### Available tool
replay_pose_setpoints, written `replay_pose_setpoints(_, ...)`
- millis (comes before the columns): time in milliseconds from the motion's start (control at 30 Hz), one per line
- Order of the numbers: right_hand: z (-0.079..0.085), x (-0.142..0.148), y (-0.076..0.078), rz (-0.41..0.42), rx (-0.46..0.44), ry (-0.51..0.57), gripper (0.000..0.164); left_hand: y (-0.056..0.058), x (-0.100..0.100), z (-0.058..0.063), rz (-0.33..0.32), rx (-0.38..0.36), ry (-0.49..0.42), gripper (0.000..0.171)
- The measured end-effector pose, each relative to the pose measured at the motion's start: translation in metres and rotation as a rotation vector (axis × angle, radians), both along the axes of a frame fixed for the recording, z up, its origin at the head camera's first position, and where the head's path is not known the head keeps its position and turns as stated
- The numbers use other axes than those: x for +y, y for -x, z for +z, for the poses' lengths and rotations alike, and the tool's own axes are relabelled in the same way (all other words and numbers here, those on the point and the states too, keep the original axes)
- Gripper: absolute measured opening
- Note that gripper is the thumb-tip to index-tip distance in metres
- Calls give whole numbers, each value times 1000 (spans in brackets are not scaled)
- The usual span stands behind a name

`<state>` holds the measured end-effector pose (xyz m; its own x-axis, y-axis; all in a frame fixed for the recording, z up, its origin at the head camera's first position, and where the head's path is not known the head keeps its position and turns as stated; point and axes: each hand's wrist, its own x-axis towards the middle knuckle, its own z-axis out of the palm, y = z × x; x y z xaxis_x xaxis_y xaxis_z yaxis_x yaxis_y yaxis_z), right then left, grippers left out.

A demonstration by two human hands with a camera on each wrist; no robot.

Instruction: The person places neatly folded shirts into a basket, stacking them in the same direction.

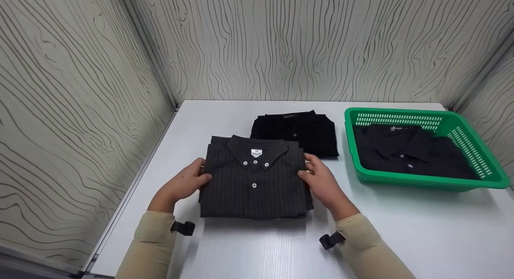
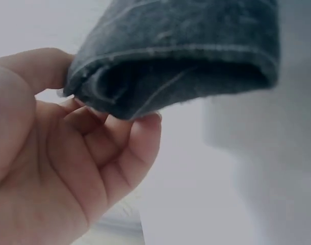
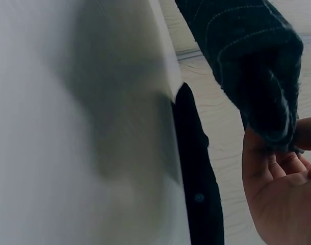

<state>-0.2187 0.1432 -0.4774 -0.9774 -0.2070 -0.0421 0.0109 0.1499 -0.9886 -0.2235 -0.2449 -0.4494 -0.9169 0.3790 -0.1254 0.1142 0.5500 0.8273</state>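
- The striped shirt [image 1: 254, 198], folded flat with its collar [image 1: 237, 150] at the far end, is held just above the middle of the table [image 1: 249, 255]; both wrist views show a gap beneath it.
- The left hand [image 1: 182, 184] pinches its left side, thumb over and fingers under.
- The right hand [image 1: 322, 182] pinches the right side the same way; gripping opposite sides probably keeps the folds level and stops the loose layers sliding.
- The black shirt [image 1: 309, 138] lies folded beyond it, slightly right; the head view shows the striped shirt hiding its near left corner, but the right wrist view shows the two apart.
- The basket [image 1: 417, 182] stands to the right with dark clothing [image 1: 437, 160] inside, likely set aside so the middle serves for handling.
- Room runs along the near side, between the forearms, and left toward the table's left edge.
- On the far side the wall [image 1: 281, 46] and black shirt limit movement; to the right, the basket's raised rim would need clearing.
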Motion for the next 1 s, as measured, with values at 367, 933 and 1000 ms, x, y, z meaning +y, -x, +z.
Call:
replay_pose_setpoints(367,17,50,5,-31,101,-19,52,12,51,21,-33,61,19,34)
replay_pose_setpoints(933,45,121,-1,-238,256,-295,53,23,129,28,-23,223,61,35)
replay_pose_setpoints(1000,48,130,-1,-270,269,-330,52,23,138,31,-29,236,57,35)
